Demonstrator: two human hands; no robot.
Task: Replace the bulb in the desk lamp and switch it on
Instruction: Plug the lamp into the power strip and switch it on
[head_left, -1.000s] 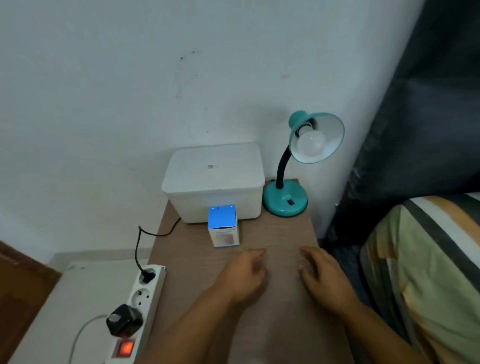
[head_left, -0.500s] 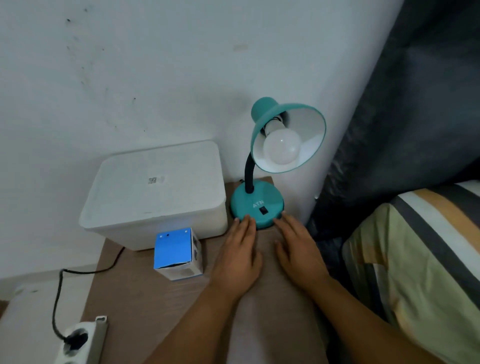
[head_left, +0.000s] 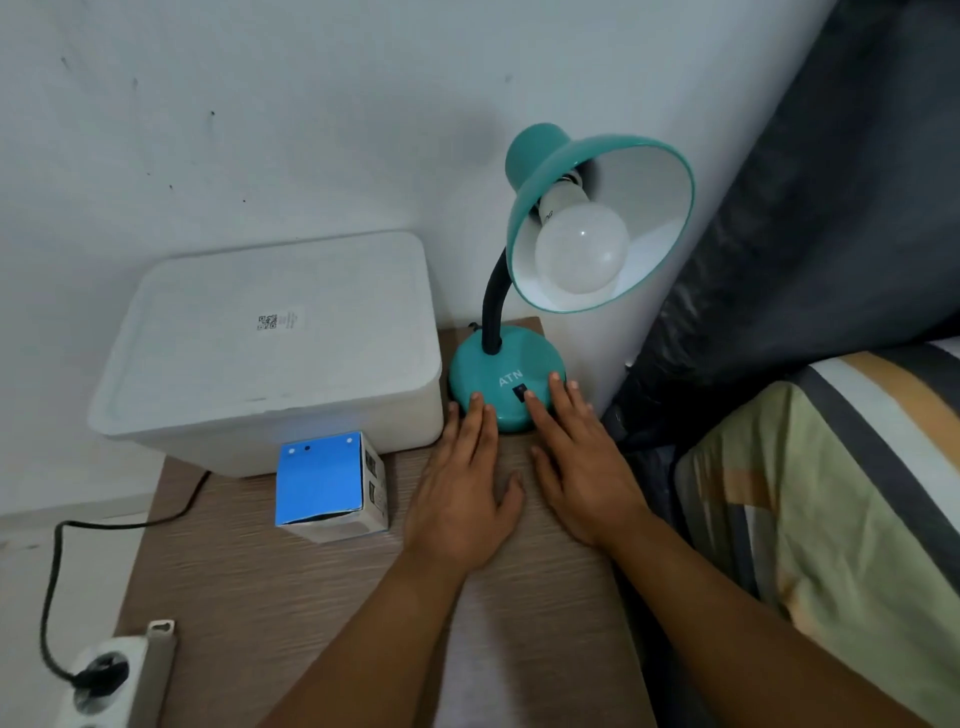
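Observation:
A teal desk lamp (head_left: 524, 358) stands at the back right of the wooden bedside table (head_left: 270, 587). Its shade tilts toward me, and an unlit white bulb (head_left: 582, 249) sits in the socket. My left hand (head_left: 462, 493) lies flat on the table, fingertips touching the front left of the lamp's round base. My right hand (head_left: 582, 462) rests flat too, fingers on the base, one fingertip beside the black switch (head_left: 518, 391). Both hands hold nothing. A small blue-topped bulb box (head_left: 327, 483) stands left of my left hand.
A white lidded plastic box (head_left: 270, 353) fills the back left of the table. A black cord (head_left: 52, 582) runs to a white power strip (head_left: 114, 675) at lower left. A bed with a striped cover (head_left: 831, 509) and a dark curtain (head_left: 810, 208) are on the right.
Both hands have slid forward across the table from its middle to the lamp's base. My head has moved closer and turned right, so the lamp looks larger.

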